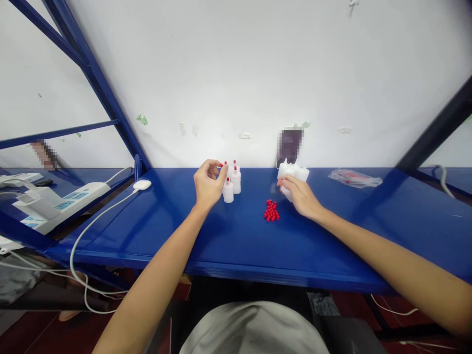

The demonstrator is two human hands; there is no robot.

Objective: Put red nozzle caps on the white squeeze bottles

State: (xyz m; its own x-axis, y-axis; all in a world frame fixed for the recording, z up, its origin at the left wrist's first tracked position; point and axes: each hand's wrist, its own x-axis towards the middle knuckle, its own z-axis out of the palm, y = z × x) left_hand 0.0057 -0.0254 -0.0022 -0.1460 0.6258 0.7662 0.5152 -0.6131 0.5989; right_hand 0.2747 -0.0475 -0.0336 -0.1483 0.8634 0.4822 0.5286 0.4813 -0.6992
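White squeeze bottles with red tips (228,191) stand in a small group left of centre on the blue table (228,241). My left hand (209,183) is at the left side of this group, fingers curled, and it partly hides a bottle; whether it grips one is unclear. To the right, my right hand (297,193) is in front of several white bottles without red tips (303,173), its thumb and fingers pressed together. What lies between those fingers is too small to make out. A pile of small red caps (271,211) lies between the hands.
A clear plastic bag (356,178) with something red lies at the right rear. A blurred dark rectangle (289,145) leans on the wall. At the left are a white power strip (70,199), a white round-ended cable (142,185) and blue frame bars (99,78).
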